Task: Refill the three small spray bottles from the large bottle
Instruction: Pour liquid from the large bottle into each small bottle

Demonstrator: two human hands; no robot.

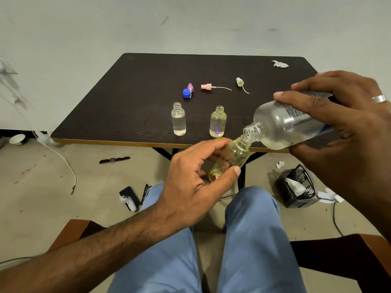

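My left hand [190, 182] pinches the light, slippery small bottle [230, 159] mid-body — right hand [342, 123] grips the large bottle [283, 125], mouths touching

A crumpled tissue [279, 64] lies on the dark table [131, 102] toward one o'clock; on the floor at nine o'clock lies a wristwatch [114, 160]. A white controller [128, 202] sits beside a phone [130, 194] at seven o'clock; a black basket [296, 187] stands at four o'clock; a white cable [63, 161] trails at nine o'clock.
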